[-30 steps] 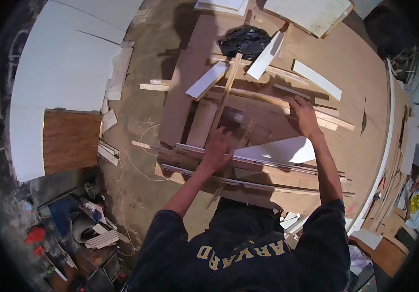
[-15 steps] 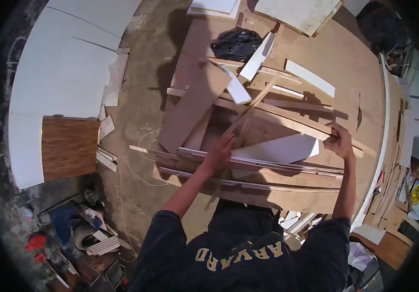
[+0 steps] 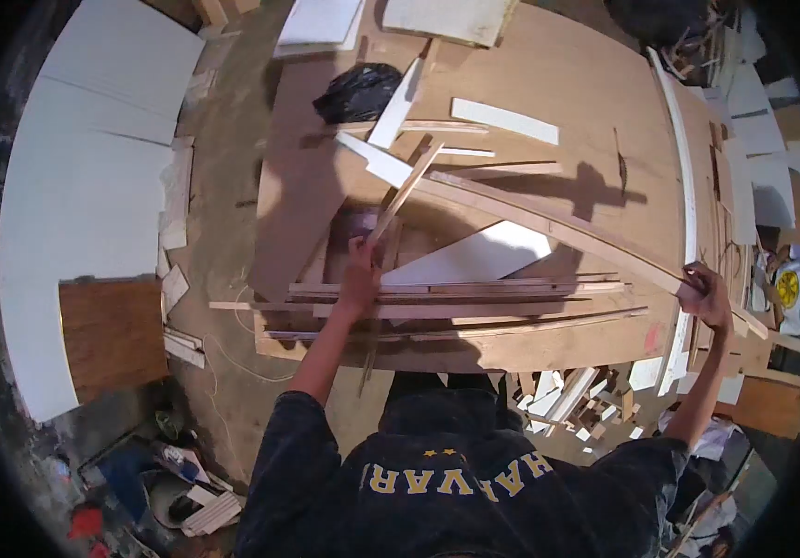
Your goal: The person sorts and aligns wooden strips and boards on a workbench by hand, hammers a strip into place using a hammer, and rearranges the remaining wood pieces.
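Note:
My left hand (image 3: 360,279) is closed round a thin wooden strip (image 3: 404,195), which slants up and away across the pile. Out to the right, my right hand (image 3: 707,299) grips the near end of a long wooden batten (image 3: 558,226). The batten runs diagonally toward a white strip (image 3: 377,160) on the worktable. Between the hands lies a white tapered board (image 3: 484,253). Closer to my body, several long wooden strips (image 3: 474,311) lie side by side, partly behind my left forearm.
A saw blade (image 3: 620,166) stands up from the wooden table top (image 3: 595,84). A black plastic bag (image 3: 359,91) and white boards (image 3: 442,19) lie at the far side. Offcuts (image 3: 595,409) litter the floor at the near right. A large white panel (image 3: 93,167) is at left.
My right hand has moved outward to the right, drawing the long batten with it over the pile. My left hand still holds the thin strip. The head view has shifted to the right.

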Demonstrator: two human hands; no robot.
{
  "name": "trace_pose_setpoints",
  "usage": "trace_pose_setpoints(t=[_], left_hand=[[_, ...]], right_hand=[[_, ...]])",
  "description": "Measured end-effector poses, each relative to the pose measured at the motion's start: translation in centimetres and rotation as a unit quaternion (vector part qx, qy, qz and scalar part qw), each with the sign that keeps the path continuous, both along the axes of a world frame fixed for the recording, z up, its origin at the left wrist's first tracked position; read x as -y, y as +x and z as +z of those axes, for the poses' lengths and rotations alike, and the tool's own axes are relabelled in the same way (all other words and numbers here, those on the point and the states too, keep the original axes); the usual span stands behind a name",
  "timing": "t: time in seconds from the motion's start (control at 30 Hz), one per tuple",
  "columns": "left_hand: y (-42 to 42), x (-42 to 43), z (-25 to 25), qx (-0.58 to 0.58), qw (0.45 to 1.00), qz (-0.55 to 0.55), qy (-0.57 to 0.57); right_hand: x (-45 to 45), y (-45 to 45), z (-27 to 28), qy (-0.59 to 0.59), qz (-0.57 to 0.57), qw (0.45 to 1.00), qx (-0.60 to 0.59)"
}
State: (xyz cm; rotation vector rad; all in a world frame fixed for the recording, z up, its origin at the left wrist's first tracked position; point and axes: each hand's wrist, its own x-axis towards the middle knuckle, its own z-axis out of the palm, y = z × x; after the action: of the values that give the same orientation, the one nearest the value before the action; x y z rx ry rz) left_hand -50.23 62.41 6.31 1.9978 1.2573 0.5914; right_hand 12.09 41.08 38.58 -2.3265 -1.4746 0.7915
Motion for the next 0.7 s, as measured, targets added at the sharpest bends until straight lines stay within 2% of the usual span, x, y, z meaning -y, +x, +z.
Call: trace_pose_setpoints(t=[0.07,0.13,0.17,0.2,0.23,0.27,0.3,0.33,0.37,0.4,0.43,0.47,0.5,0.53,0.57,0.6,0.63,0.67,0.7], left_hand=[[1.2,-0.3,-0.3,-0.017,1.0,0.01,-0.008],[1.2,-0.1,-1.3,-0.022,0.997,0.056,0.05],[3.3,-0.1,-1.7,-0.009,0.997,0.04,0.061],[3.1,0.3,-2.7,-0.007,0.996,0.075,0.045],[4.4,-0.3,-3.0,0.005,0.994,0.1,0.033],[7.7,-1.1,-0.7,0.02,0.995,0.085,0.048],[9.5,-0.4,2.9,0.163,0.977,0.076,-0.118],[11.9,-0.3,5.8,0.302,0.911,0.058,-0.275],[14.1,-0.5,7.4,0.379,0.849,0.01,-0.368],[16.6,-1.1,9.8,0.436,0.799,-0.049,-0.411],[18.7,-1.5,12.7,0.486,0.741,-0.108,-0.451],[20.4,-1.6,16.8,0.51,0.715,-0.16,-0.451],[22.1,-2.3,17.5,0.541,0.691,-0.19,-0.44],[22.6,-2.1,22.0,0.568,0.675,-0.223,-0.416],[22.7,-2.4,24.3,0.594,0.669,-0.218,-0.39],[22.5,-2.6,26.7,0.62,0.662,-0.214,-0.362],[21.7,-3.0,29.8,0.581,0.731,-0.138,-0.328],[22.0,-5.4,29.6,0.591,0.736,-0.115,-0.311],[21.4,-6.1,31.7,0.573,0.769,-0.119,-0.256]], right_hand=[[4.5,1.5,2.6,-0.091,-0.042,0.993,-0.068],[7.4,2.3,1.9,-0.052,-0.058,0.992,-0.097],[11.3,3.1,2.1,-0.013,-0.104,0.982,-0.158],[12.1,3.5,1.1,0.014,-0.131,0.965,-0.228],[13.2,4.0,0.8,-0.027,-0.105,0.965,-0.241],[14.2,3.8,-0.8,-0.026,-0.106,0.961,-0.252],[15.4,3.3,-2.2,-0.025,-0.107,0.958,-0.264],[14.9,2.2,-3.3,-0.048,-0.101,0.948,-0.297],[14.3,1.1,-4.4,-0.073,-0.096,0.937,-0.327],[13.6,0.2,-6.3,-0.109,-0.118,0.924,-0.347],[11.7,-3.2,-6.6,-0.091,-0.134,0.917,-0.365],[9.9,-6.3,-7.1,-0.073,-0.149,0.908,-0.384],[8.8,-6.8,-9.7,-0.089,-0.117,0.865,-0.479],[7.5,-7.1,-13.7,-0.107,-0.081,0.811,-0.569],[6.0,-7.4,-18.0,-0.1,-0.069,0.808,-0.577],[4.2,-8.9,-19.0,-0.081,-0.058,0.844,-0.528],[2.4,-10.5,-19.8,-0.063,-0.05,0.877,-0.474],[-0.6,-13.6,-18.0,-0.028,-0.045,0.933,-0.355],[-3.8,-15.5,-16.5,-0.026,0.05,0.928,-0.369]])
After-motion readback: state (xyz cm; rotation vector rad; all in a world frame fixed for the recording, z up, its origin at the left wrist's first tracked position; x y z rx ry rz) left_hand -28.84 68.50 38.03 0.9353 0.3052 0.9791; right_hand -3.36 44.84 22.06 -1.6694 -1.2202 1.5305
